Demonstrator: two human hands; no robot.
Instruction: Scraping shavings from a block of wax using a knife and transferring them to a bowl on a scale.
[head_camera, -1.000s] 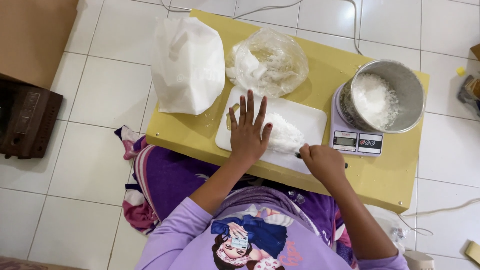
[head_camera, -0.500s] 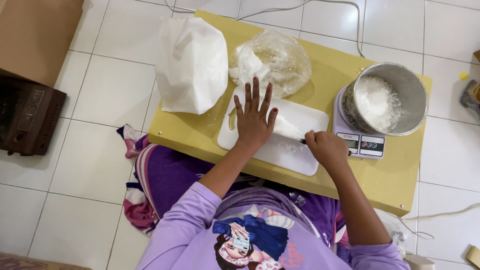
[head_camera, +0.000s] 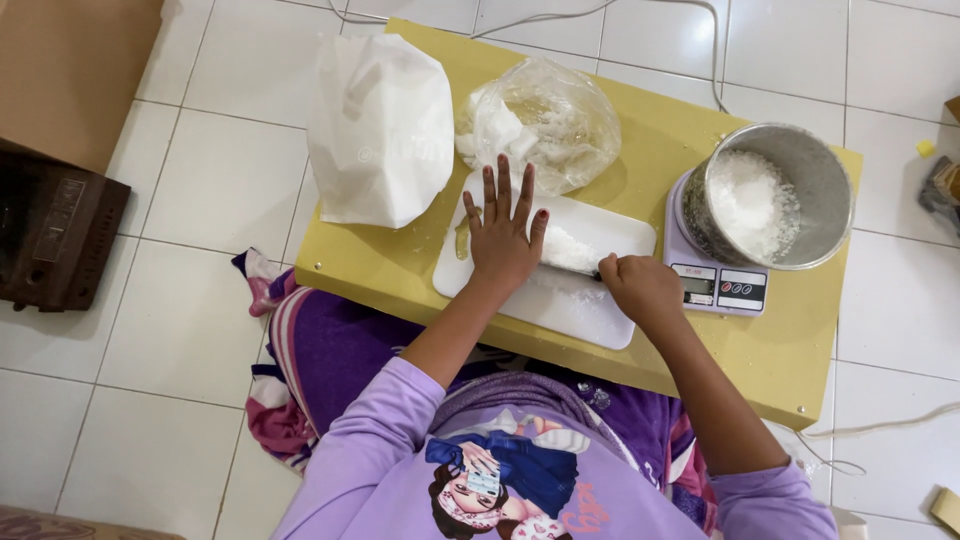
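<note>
Both hands' fingers (head_camera: 500, 195) press knife (head_camera: 570, 268) into white food (head_camera: 572, 247).

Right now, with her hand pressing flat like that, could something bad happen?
Maybe. The left hand lies flat on the white cutting board, right beside what looks like a knife gripped by the right hand, so a slip might nick the fingers. The white pile could scatter off the board. The metal bowl sits on a small scale near the right elbow's path and might get bumped.

White bag (head_camera: 380, 130), scale (head_camera: 715, 285), bowl (head_camera: 830, 170).
</note>
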